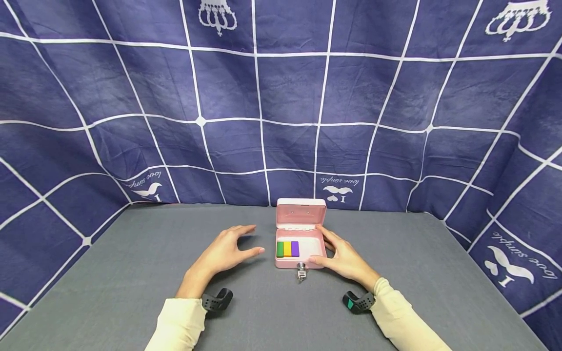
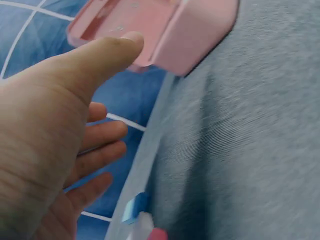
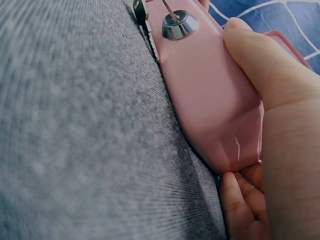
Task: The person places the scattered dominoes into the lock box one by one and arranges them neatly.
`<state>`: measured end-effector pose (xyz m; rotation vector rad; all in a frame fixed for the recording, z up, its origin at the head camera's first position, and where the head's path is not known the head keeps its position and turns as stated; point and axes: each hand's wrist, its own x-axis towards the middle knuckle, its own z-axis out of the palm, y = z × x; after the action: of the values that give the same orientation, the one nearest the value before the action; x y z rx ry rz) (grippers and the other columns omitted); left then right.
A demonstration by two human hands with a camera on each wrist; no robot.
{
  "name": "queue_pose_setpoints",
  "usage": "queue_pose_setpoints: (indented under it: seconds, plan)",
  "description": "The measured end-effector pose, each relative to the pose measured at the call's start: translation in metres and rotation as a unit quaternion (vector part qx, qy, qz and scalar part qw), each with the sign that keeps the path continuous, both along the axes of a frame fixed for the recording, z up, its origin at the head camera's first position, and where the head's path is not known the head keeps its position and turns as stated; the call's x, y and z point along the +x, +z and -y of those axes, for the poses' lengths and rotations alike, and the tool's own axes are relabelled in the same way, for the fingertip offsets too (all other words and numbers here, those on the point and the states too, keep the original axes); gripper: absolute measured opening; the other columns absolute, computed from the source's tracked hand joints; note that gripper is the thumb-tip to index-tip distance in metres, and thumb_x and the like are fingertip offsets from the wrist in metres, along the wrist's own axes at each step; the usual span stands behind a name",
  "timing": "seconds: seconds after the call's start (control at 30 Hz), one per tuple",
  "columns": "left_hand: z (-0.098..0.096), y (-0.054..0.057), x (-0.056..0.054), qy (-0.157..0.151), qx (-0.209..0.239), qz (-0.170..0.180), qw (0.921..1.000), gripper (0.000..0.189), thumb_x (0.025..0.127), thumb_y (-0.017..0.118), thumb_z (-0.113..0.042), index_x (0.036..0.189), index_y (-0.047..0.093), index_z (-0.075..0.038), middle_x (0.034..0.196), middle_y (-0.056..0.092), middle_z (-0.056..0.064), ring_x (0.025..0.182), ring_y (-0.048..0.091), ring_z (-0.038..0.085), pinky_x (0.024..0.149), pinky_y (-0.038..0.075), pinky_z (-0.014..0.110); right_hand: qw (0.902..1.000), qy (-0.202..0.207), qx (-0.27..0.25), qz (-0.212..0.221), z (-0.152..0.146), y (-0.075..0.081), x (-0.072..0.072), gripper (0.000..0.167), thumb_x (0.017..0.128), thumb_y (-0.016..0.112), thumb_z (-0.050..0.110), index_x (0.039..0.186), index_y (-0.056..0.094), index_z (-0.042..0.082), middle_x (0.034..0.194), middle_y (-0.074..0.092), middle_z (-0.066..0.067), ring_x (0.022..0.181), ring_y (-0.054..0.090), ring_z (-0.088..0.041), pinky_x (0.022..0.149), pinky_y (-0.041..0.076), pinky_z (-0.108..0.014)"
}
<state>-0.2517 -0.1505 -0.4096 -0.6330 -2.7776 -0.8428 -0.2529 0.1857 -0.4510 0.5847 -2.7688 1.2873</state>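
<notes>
A pink cash box [image 1: 281,263] stands on the grey table with its lid [image 1: 301,214] raised. Side by side at the left of its white interior lie a green block [image 1: 280,249], a yellow block [image 1: 287,249] and a purple block [image 1: 295,249]. A key hangs at the front lock [image 1: 301,266]. My right hand [image 1: 344,256] grips the box's right end, thumb over the front rim and fingers round the side. To the left of the box my left hand [image 1: 226,251] holds nothing, its thumb and fingers spread apart and pointing toward the box.
The grey table [image 1: 281,317] runs back to a dark blue curtain [image 1: 290,92] with white grid lines. Dark bands [image 1: 218,299] sit at both wrists. Low in the left wrist view, small blue, white and pink things [image 2: 136,207] show beyond the hand.
</notes>
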Motion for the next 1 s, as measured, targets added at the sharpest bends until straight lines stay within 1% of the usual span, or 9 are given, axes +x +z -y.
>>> queue_pose_setpoints:
  seconds: [0.1, 0.23, 0.3, 0.47, 0.57, 0.7, 0.87, 0.93, 1.0]
  plan:
    - [0.006, 0.004, 0.0, -0.001, 0.001, -0.003, 1.0, 0.07, 0.082, 0.078, -0.048, 0.135, 0.061, -0.004, 0.131, 0.067, 0.01, 0.125, 0.062, 0.03, 0.107, 0.048, 0.049, 0.9999, 0.008, -0.003, -0.007, 0.0, 0.0, 0.0, 0.092, 0.082, 0.08, 0.043, 0.156, 0.034, 0.013, 0.155, 0.044, -0.017, 0.13, 0.059, -0.029, 0.111, 0.043, -0.051]
    - [0.013, 0.006, -0.001, -0.001, 0.0, -0.005, 1.0, 0.069, 0.084, 0.078, -0.045, 0.135, 0.06, -0.002, 0.132, 0.067, 0.013, 0.125, 0.061, 0.032, 0.107, 0.047, 0.05, 0.9997, 0.017, -0.013, -0.015, -0.001, -0.001, 0.0, 0.091, 0.083, 0.08, 0.041, 0.156, 0.034, 0.012, 0.154, 0.044, -0.019, 0.13, 0.059, -0.031, 0.11, 0.044, -0.051]
    - [0.018, 0.006, -0.002, 0.005, 0.001, -0.005, 1.0, 0.069, 0.083, 0.078, -0.043, 0.136, 0.06, -0.002, 0.132, 0.067, 0.013, 0.126, 0.061, 0.033, 0.107, 0.047, 0.051, 0.9996, 0.018, -0.012, -0.017, -0.001, -0.001, -0.001, 0.091, 0.083, 0.08, 0.041, 0.156, 0.034, 0.011, 0.154, 0.044, -0.019, 0.13, 0.059, -0.031, 0.11, 0.045, -0.051]
    - [0.03, 0.005, -0.003, 0.019, -0.004, -0.007, 0.9998, 0.07, 0.082, 0.079, -0.042, 0.135, 0.06, -0.002, 0.131, 0.066, 0.016, 0.126, 0.06, 0.037, 0.107, 0.046, 0.053, 0.9998, 0.011, -0.013, -0.006, 0.0, 0.0, 0.0, 0.092, 0.082, 0.081, 0.041, 0.156, 0.034, 0.015, 0.156, 0.043, -0.015, 0.131, 0.059, -0.027, 0.112, 0.044, -0.049]
    - [0.038, 0.007, -0.002, 0.026, -0.01, -0.007, 0.9996, 0.07, 0.083, 0.079, -0.042, 0.135, 0.06, 0.0, 0.131, 0.066, 0.019, 0.125, 0.06, 0.039, 0.107, 0.046, 0.054, 0.9997, 0.016, -0.015, -0.007, 0.001, 0.001, 0.0, 0.092, 0.083, 0.081, 0.042, 0.156, 0.034, 0.014, 0.156, 0.042, -0.016, 0.131, 0.059, -0.029, 0.112, 0.044, -0.05]
    - [0.047, 0.013, 0.0, 0.033, -0.016, 0.003, 0.9993, 0.072, 0.083, 0.079, -0.043, 0.136, 0.059, 0.001, 0.132, 0.065, 0.02, 0.125, 0.059, 0.04, 0.107, 0.045, 0.055, 0.9996, 0.022, -0.011, -0.016, 0.001, 0.002, 0.001, 0.091, 0.084, 0.079, 0.042, 0.156, 0.033, 0.012, 0.156, 0.042, -0.018, 0.13, 0.059, -0.03, 0.111, 0.044, -0.051]
    - [0.055, 0.018, 0.002, 0.031, -0.01, 0.039, 0.9987, 0.075, 0.083, 0.078, -0.045, 0.138, 0.056, 0.0, 0.133, 0.065, 0.021, 0.125, 0.06, 0.039, 0.106, 0.046, 0.056, 0.9998, 0.015, -0.009, -0.007, 0.001, 0.002, 0.0, 0.091, 0.083, 0.08, 0.042, 0.157, 0.033, 0.015, 0.158, 0.04, -0.014, 0.132, 0.058, -0.026, 0.113, 0.043, -0.048]
    - [0.057, 0.018, 0.003, 0.031, -0.011, 0.044, 0.9985, 0.074, 0.083, 0.078, -0.045, 0.138, 0.056, 0.0, 0.129, 0.066, 0.021, 0.122, 0.062, 0.038, 0.104, 0.047, 0.056, 0.9998, 0.011, -0.014, 0.002, 0.0, 0.002, 0.0, 0.092, 0.082, 0.081, 0.041, 0.157, 0.033, 0.016, 0.158, 0.04, -0.012, 0.132, 0.057, -0.025, 0.114, 0.042, -0.048]
    - [0.058, 0.018, 0.002, 0.032, -0.012, 0.041, 0.9986, 0.072, 0.083, 0.078, -0.043, 0.136, 0.057, 0.001, 0.122, 0.07, 0.019, 0.115, 0.065, 0.035, 0.1, 0.05, 0.054, 0.9999, 0.008, -0.014, 0.004, 0.0, 0.001, 0.0, 0.092, 0.082, 0.081, 0.042, 0.157, 0.033, 0.017, 0.158, 0.04, -0.012, 0.133, 0.057, -0.025, 0.114, 0.042, -0.049]
